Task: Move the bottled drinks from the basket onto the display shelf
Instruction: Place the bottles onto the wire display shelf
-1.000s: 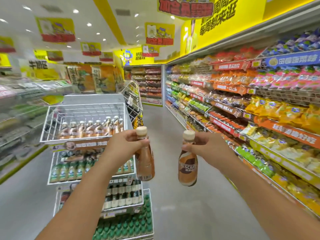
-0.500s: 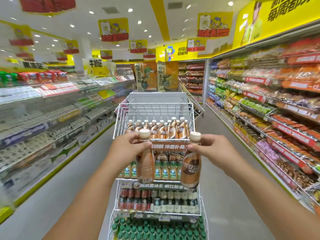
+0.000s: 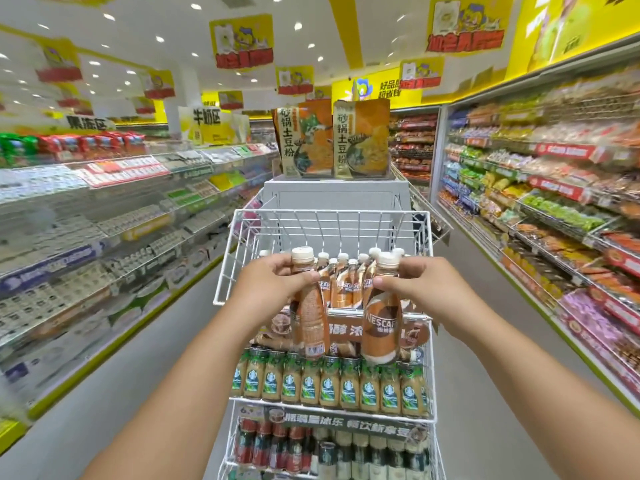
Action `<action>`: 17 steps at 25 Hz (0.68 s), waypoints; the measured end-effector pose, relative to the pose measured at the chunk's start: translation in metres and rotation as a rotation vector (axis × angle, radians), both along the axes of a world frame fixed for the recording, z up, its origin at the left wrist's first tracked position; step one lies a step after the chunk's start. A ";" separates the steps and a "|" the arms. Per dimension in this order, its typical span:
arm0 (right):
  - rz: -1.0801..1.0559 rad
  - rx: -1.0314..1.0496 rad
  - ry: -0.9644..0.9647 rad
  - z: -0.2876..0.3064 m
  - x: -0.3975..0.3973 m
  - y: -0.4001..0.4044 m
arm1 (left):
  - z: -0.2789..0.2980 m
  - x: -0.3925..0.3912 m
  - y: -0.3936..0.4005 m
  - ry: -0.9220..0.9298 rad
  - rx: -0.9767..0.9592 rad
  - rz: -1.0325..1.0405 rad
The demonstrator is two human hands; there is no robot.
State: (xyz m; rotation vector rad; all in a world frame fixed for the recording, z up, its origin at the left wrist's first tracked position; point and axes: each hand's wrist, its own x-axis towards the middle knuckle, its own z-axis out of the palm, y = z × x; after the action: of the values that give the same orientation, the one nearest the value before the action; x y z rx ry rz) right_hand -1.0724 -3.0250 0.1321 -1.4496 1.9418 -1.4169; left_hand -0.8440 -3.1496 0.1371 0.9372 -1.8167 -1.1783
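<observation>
Now both hands, each gripping a bottle, are nearer the rack.

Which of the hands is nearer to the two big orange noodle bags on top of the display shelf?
Neither clearly. The left hand and right hand each grip a bottle, both well below the noodle bags.

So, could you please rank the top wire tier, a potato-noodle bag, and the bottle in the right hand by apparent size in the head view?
1. top wire tier.
2 and 3. potato-noodle bag and right-hand bottle look alike; the bottle is nearer, so unranked.
</observation>
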 end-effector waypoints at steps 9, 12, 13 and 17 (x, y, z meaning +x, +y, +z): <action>0.001 0.066 -0.020 0.008 -0.051 -0.130 | -0.005 -0.081 -0.123 -0.032 0.010 -0.038; -0.062 0.108 -0.020 0.002 -0.056 -0.165 | -0.014 -0.099 -0.162 -0.061 0.019 -0.077; -0.085 0.125 -0.027 0.000 -0.057 -0.175 | -0.019 -0.104 -0.174 -0.074 0.035 -0.086; -0.168 0.201 -0.021 -0.016 -0.062 -0.208 | -0.040 -0.122 -0.215 -0.144 0.060 -0.126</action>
State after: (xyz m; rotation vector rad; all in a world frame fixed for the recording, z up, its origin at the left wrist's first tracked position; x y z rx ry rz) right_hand -1.1349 -3.2335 0.1165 -1.2021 2.1657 -1.2546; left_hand -0.9659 -3.3644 0.0972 0.9758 -1.9895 -1.2775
